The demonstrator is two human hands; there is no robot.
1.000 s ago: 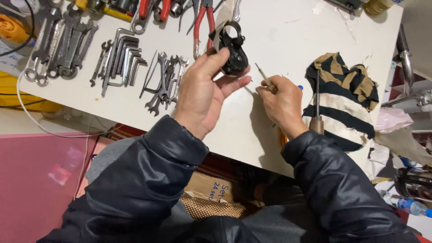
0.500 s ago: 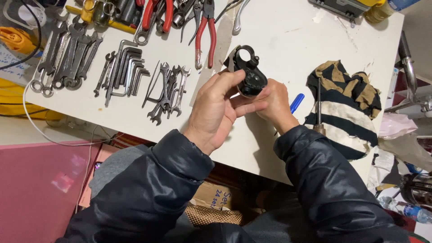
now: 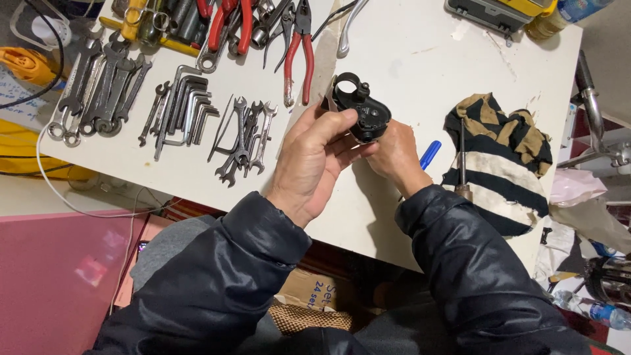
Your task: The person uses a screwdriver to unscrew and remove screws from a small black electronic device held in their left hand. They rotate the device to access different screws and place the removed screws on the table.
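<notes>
Both hands hold a small black metal part (image 3: pixel 360 108) with a round clamp ring at its top, raised just above the white table (image 3: pixel 420 59). My left hand (image 3: pixel 315 158) grips its near left side, thumb across the body. My right hand (image 3: pixel 394 154) cups its right underside, fingers curled beneath. A blue-handled tool (image 3: pixel 430 154) lies on the table just right of my right hand, partly hidden by it.
Rows of spanners (image 3: pixel 98 85), hex keys (image 3: pixel 184 105) and small wrenches (image 3: pixel 246 135) lie at left. Red-handled pliers (image 3: pixel 299 52) sit behind the part. A striped rag (image 3: pixel 503 158) with a screwdriver (image 3: pixel 461 158) on it lies at right. Pink floor at lower left.
A second ago my right hand held a thin tool on the table, apart from the part. It has since come over and joined my left hand on the black part, which moved right.
</notes>
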